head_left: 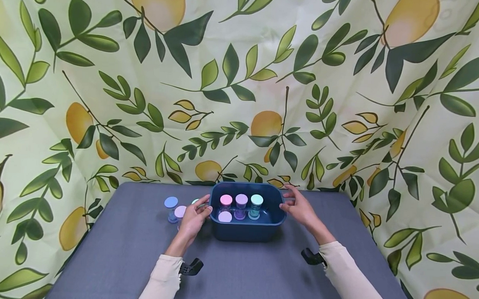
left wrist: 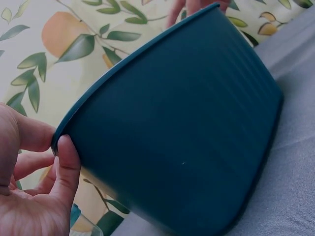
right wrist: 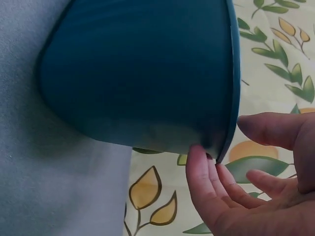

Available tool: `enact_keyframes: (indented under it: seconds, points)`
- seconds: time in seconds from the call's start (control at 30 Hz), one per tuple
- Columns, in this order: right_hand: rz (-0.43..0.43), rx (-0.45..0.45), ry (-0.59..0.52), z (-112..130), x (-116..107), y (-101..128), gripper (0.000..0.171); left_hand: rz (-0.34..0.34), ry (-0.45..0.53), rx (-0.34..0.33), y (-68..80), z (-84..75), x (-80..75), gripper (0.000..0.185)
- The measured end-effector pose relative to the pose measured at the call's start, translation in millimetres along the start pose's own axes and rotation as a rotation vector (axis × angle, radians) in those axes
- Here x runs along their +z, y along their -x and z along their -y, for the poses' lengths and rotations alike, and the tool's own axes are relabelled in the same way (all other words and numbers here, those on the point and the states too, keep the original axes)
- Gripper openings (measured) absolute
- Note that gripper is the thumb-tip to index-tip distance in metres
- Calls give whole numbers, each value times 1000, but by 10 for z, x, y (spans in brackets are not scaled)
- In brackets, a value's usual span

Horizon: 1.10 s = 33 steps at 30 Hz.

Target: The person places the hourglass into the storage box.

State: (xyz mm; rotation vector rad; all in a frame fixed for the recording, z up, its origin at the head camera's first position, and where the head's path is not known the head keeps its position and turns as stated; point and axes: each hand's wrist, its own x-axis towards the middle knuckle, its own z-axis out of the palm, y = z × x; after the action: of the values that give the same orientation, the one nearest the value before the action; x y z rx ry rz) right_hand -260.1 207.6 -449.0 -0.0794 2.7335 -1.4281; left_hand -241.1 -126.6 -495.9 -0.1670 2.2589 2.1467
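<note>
A dark teal-blue plastic bin (head_left: 245, 232) stands upright on the table. My left hand (head_left: 194, 219) pinches its left rim; the left wrist view shows thumb (left wrist: 67, 162) and a finger on either side of the edge. At the opposite end, my right hand (head_left: 301, 210) holds the rim between thumb (right wrist: 256, 129) and fingertips. Several small clear jars sit inside, among them one with a pink lid (head_left: 226, 199), one with a purple lid (head_left: 241, 199) and one with a mint lid (head_left: 256, 199). A pale lilac lid (head_left: 225, 217) shows nearer the front wall.
Left of the bin, a blue-lidded jar (head_left: 171, 202) and a lilac-lidded jar (head_left: 180, 211) stand on the grey-covered table (head_left: 242, 274). Another mint lid (head_left: 195, 201) is partly hidden behind my left hand. A lemon-patterned cloth (head_left: 232, 122) hangs around the table's back and sides.
</note>
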Motion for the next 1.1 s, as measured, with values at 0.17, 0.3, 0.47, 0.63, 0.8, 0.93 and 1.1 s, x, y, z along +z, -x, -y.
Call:
enact_keyframes:
  seconds: [0.17,0.3,0.47,0.63,0.8,0.93,1.1]
  points:
    - [7,45,-24,-49,28,-8,66,9,6,5,-6,25,-2,47]
    - [21,69,-58,-90,27,-28,61,11,0,2,-2,33,-3,47]
    - [52,85,-113,-117,20,-45,60,11,0,0,0,32,-4,47]
    - [82,117,-166,-131,16,-56,60,2,-1,-3,-4,20,-2,47]
    - [109,120,-213,-141,10,-75,61,4,8,-10,-9,-2,-1,47]
    - [115,125,-248,-159,16,-88,61,11,9,-14,1,-20,-10,47]
    - [100,135,-264,-178,29,-98,61,14,-2,5,-5,-21,-17,47]
